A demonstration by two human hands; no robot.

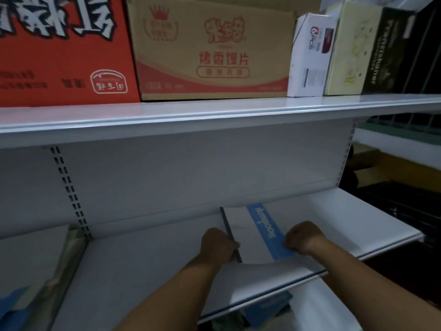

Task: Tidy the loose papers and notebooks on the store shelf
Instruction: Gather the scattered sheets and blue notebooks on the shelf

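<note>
A white notebook with a blue lettered band and a dark spine lies flat on the white middle shelf, reaching back to the rear panel. My left hand is closed on its dark spine edge at the left. My right hand is closed on the notebook's right side, over the blue band. The near edge of the notebook bends up slightly between my forearms.
A greenish paper stack with something blue under it lies at the shelf's left end. Above, the upper shelf carries a red carton, a brown carton and smaller boxes. A blue item shows on the lower shelf.
</note>
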